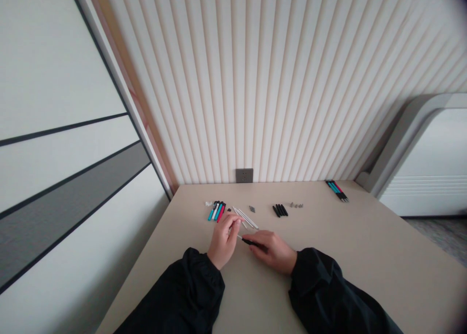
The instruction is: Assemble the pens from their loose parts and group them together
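On the table, my right hand (272, 249) is closed around a black pen grip (249, 242). A thin white refill (240, 236) sticks out of the grip's end towards my left hand (224, 236). The left thumb and fingers are bent together beside that refill; what lies between them, if anything, is hidden. Just beyond the hands lie several loose white refills (248, 218). Blue, white and red pen barrels (217, 211) lie in a row past my left hand. Several more black grips (280, 210) lie beyond my right hand.
Small white parts (208, 204), grey parts (252, 209) and metal-coloured tips (296, 205) lie in separate groups. At the back right are several whole pens (337, 191). A ribbed wall with a dark socket (244, 175) borders the table (350, 256); a white panel stands at left.
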The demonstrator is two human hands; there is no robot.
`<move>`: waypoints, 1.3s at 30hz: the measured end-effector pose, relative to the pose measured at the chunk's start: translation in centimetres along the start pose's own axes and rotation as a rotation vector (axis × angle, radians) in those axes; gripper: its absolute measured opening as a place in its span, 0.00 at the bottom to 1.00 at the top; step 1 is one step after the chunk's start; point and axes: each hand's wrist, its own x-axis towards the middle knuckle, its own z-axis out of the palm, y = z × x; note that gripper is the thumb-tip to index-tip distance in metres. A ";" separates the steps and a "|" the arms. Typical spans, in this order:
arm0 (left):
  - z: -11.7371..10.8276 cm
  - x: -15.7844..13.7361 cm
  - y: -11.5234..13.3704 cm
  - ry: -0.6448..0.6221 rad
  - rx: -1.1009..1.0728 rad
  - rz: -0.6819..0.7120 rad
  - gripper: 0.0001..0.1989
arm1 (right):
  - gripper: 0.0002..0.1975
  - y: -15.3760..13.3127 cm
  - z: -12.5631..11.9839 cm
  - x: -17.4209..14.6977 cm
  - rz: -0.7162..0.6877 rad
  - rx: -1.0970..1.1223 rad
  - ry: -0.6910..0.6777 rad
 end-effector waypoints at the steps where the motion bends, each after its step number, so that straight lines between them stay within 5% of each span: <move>1: 0.0 0.0 -0.1 0.008 -0.019 -0.023 0.12 | 0.17 0.0 0.0 0.1 0.007 -0.015 0.018; 6: 0.1 0.0 -0.4 0.036 -0.117 -0.094 0.11 | 0.18 0.0 -0.1 0.2 0.050 -0.006 0.080; 14: 0.0 -0.1 0.6 -0.029 -0.273 -0.033 0.12 | 0.20 0.0 0.2 0.0 0.033 -0.024 -0.007; 25: -0.4 -0.1 0.9 -0.033 -0.255 0.052 0.12 | 0.19 0.2 0.4 0.1 0.052 -0.035 0.015; 33: -0.3 -0.2 0.4 -0.047 -0.266 -0.024 0.13 | 0.19 0.6 0.4 0.0 0.055 -0.059 0.042; 39: -2.3 1.0 -1.8 0.098 0.110 -0.039 0.12 | 0.18 0.7 0.4 0.0 0.067 -0.039 0.027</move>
